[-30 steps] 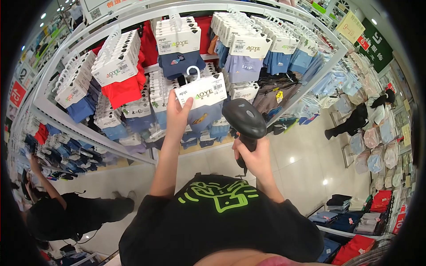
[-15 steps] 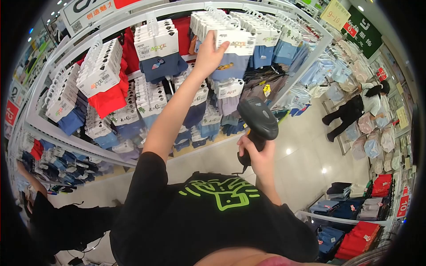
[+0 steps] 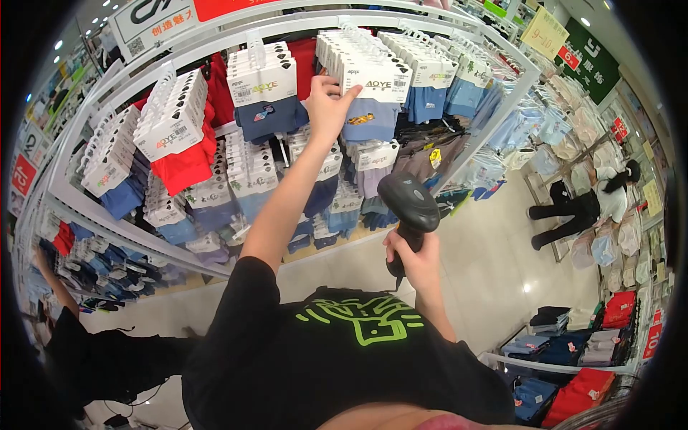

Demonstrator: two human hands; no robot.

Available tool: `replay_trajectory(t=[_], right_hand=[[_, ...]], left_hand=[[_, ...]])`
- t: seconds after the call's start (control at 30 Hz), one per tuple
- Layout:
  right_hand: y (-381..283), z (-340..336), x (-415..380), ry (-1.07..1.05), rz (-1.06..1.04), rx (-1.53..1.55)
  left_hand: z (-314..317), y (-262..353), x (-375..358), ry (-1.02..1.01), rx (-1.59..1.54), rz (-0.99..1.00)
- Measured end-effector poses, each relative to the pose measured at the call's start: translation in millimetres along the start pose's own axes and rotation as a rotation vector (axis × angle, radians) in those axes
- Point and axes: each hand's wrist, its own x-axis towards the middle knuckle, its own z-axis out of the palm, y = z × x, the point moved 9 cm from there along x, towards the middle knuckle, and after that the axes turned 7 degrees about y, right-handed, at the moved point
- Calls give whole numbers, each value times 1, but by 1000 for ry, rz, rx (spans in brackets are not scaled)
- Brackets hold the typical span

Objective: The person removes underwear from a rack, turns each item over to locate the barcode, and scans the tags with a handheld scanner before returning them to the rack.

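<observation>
left hand (image 3: 330, 109) pinching edge of front aoye-labelled pack (image 3: 371, 87) on display rack (image 3: 215, 36); right hand (image 3: 416, 259) gripping black barcode scanner (image 3: 408, 204).

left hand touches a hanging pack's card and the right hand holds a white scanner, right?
The scanner is black, not white, as the head view shows; the right hand does hold it, and the left hand touches a hanging pack's card.

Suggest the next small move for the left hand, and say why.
Probably ease the left hand off the front AOYE pack: the pack appears lined up with the row behind it, and the thumb only overlaps its edge. Whether its own hook is seated is hard to tell, so go gently. The right hand holds the handheld scanner.
</observation>
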Motion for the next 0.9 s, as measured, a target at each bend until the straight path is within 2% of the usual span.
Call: replay_trajectory(t=[0.03, 0.07, 0.13, 0.2, 0.27, 0.4, 0.43, 0.5, 0.6, 0.67, 0.73, 0.8, 0.9], right_hand=[[2, 1, 0, -9, 1, 0], [6, 3, -1, -26, 20, -13], [14, 6, -1, -58, 39, -25], [24, 6, 0, -75, 45, -74], [24, 9, 0, -65, 62, -50], [32, 16, 0, -82, 99, -48], [34, 20, 0, -94, 108, -45], [37, 27, 0, -123, 121, -75], [38, 35, -1, -159, 112, -73], [41, 38, 0, -158, 132, -93], [45, 39, 0, -151, 153, -108], [45, 42, 2, -164, 140, -119], [42, 44, 3, -159, 108, -26]], left_hand=[[-16, 8, -9, 114, 73, -22], [-23, 8, -15, 124, 77, -23], [-59, 40, -28, 394, 283, 332], [-98, 66, -39, 578, 459, 564], [-136, 73, -33, 754, 623, 589], [-164, 40, 14, 523, 551, 444], [-169, 35, 19, 528, 564, 439], [-178, 13, 32, 444, 500, 289], [-173, 12, 35, 407, 498, 370], [-173, 10, 32, 394, 489, 322], [-175, -1, 33, 364, 304, 157], [-174, 7, 29, 326, 271, 171], [-169, 20, 31, 195, 1, 169]])
